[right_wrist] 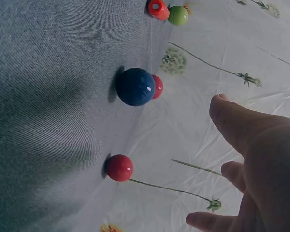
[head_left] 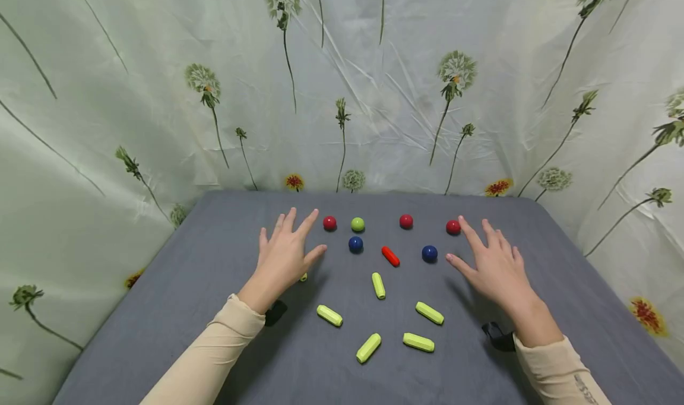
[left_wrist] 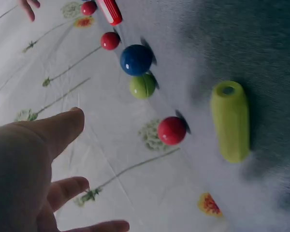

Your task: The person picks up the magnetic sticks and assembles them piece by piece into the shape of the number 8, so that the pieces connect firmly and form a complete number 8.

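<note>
Aloft, left hand, right hand splayed

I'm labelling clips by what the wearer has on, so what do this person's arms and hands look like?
The left hand and right hand wear no gloves. The left sleeve and right sleeve are long, cream-beige, with cuffs at the wrists. A dark marking, too small to read, runs along the right one. Something black shows beside each wrist.
</note>
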